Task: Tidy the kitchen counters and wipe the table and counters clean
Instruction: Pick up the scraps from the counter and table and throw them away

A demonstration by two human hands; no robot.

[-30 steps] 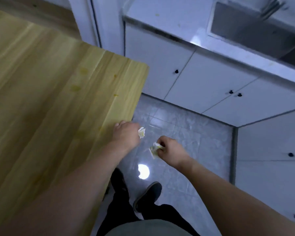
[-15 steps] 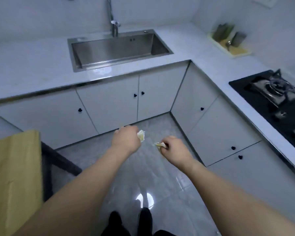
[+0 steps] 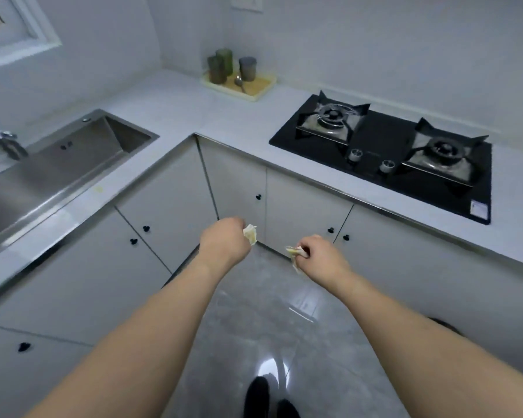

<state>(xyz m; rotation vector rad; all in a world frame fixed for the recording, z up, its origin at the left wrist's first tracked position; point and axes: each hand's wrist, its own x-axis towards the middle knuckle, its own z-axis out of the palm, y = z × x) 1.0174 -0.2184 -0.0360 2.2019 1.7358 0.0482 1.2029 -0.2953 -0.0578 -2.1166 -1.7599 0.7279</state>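
Counters (image 3: 175, 116) wrap the upper half of the frame in an L, its corner near top centre, well above and beyond both my hands, which hang over the floor at centre. My left hand (image 3: 224, 241) is clenched round a crumpled, yellow-stained tissue (image 3: 250, 233); my right hand (image 3: 320, 256) pinches a second wad (image 3: 295, 251). One long run slopes to the lower left past the sink (image 3: 64, 164), the other to the lower right past the stove (image 3: 384, 152). A faint yellowish spot (image 3: 98, 189) sits on the sink-side edge, so my left hand looks nearer to it.
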